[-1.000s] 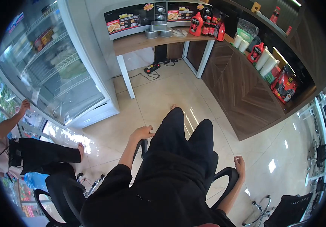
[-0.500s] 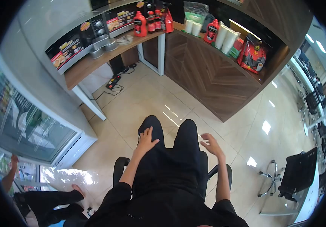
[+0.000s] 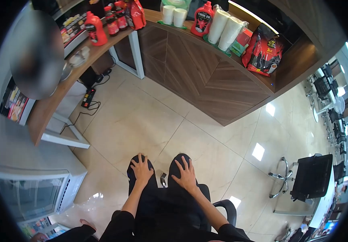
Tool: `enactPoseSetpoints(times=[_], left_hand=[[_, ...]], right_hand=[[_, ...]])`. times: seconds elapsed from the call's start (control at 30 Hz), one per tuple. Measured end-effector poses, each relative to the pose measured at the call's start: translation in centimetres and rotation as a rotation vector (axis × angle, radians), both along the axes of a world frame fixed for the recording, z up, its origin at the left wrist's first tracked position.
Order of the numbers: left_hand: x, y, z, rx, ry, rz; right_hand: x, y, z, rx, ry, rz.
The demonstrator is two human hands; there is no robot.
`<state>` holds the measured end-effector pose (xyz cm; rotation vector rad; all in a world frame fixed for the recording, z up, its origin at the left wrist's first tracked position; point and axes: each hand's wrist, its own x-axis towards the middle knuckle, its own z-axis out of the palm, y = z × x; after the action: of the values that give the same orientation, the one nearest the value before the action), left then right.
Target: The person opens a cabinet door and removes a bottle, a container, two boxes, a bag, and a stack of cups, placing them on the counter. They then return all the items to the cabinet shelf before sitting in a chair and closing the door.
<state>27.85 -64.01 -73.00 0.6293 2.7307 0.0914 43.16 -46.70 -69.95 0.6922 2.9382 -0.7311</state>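
My left hand [image 3: 142, 171] lies with fingers spread on my left knee, over the dark trousers [image 3: 157, 205]. On the other knee rests my right hand [image 3: 187, 174], its fingers also apart. Neither hand holds anything. I am seated on a chair with a black armrest [image 3: 227, 210], and a bit of its metal base [image 3: 163, 180] shows between my knees.
A wooden counter [image 3: 206, 76] ahead bears a red sauce bottle [image 3: 202, 19], stacked paper cups [image 3: 231, 33] and a red bag [image 3: 264, 54]. At left are a wooden shelf [image 3: 44, 117] and a glass-door fridge [image 3: 32, 195]. A power strip [image 3: 88, 98] lies on the floor; an office chair [image 3: 312, 176] stands right.
My right hand has come down from beside my leg onto my right knee, and my left hand has slid forward on my knee. The view has shifted; the person at lower left shows less.
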Motion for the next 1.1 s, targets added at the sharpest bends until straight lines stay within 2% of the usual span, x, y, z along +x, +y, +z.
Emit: enactPoseSetpoints(times=[0.1,0.17,0.23,0.3,0.33,0.37,0.4,0.43,0.47,0.53,0.57,0.6,0.63,0.67,0.7,0.73,0.77,0.8,0.83,0.87,0.93,1.0,1.1], left_hand=[[-2.8,2.1,-2.3,-0.014,-0.021,-0.009],[-3.6,3.2,-3.3,0.02,-0.017,-0.023],[-4.0,3.2,-5.1,0.024,-0.103,-0.1],[-3.9,3.5,-4.4,0.108,-0.149,-0.126],[-4.4,4.3,-2.4,-0.024,-0.353,-0.109],[-3.5,3.8,-3.8,0.096,-0.183,-0.099],[-3.7,5.2,-0.6,0.121,-0.265,0.024],[-4.4,6.6,2.6,0.077,-0.329,0.028],[-4.5,7.8,4.4,0.083,-0.298,0.029],[-7.3,13.1,10.2,0.114,-0.514,-0.032],[-8.7,16.5,11.5,0.368,-0.302,-0.135],[-9.9,20.4,15.0,0.614,-0.088,-0.238],[-12.2,25.1,18.2,0.708,-0.047,-0.32],[-13.7,30.3,27.1,0.89,-0.027,-0.323],[-15.5,34.9,32.9,1.021,0.084,-0.419],[-16.9,39.2,39.8,1.166,0.147,-0.457],[-18.0,42.6,44.8,1.189,0.243,-0.502],[-19.0,45.3,48.5,1.156,0.173,-0.521],[-19.5,47.5,52.5,1.169,0.224,-0.557],[-19.6,49.2,56.3,1.184,0.273,-0.59],[-19.6,51.4,62.7,1.283,0.457,-0.648],[-19.6,53.0,67.0,1.275,0.593,-0.714],[-20.7,55.7,70.4,1.22,0.782,-0.793]], right_hand=[[-3.1,2.5,-1.6,-0.032,0.064,-0.021],[-4.7,4.1,-3.0,-0.142,0.065,-0.067],[-5.4,5.4,-2.8,-0.196,0.074,-0.083],[-4.7,6.1,-3.7,-0.286,0.023,-0.082],[-4.4,6.7,-3.2,-0.326,0.009,-0.08],[-4.2,7.4,-1.2,-0.393,0.011,-0.136],[-4.2,8.4,0.8,-0.46,0.018,-0.189],[-4.2,9.6,2.3,-0.303,0.176,-0.144],[-4.8,11.7,4.5,-0.342,0.221,-0.177],[-5.3,16.5,9.6,-0.431,0.306,-0.232],[-6.1,19.6,13.0,-0.297,0.363,-0.221],[-8.0,23.3,18.0,-0.163,0.414,-0.212],[-10.0,27.0,22.6,-0.048,0.489,-0.243],[-12.2,31.1,28.5,-0.015,0.599,-0.236],[-14.2,34.3,35.4,0.058,0.667,-0.204],[-16.0,35.8,43.0,0.136,0.705,-0.32],[-17.0,38.4,47.8,0.171,0.719,-0.289],[-18.2,40.0,51.8,0.334,0.809,-0.316],[-19.0,41.6,55.7,0.361,0.853,-0.277],[-19.6,42.8,59.3,0.391,0.893,-0.236],[-21.0,43.7,65.0,0.607,0.963,-0.186],[-22.8,44.3,68.9,0.726,0.99,-0.154],[-25.5,45.5,72.8,0.893,0.997,-0.125]])
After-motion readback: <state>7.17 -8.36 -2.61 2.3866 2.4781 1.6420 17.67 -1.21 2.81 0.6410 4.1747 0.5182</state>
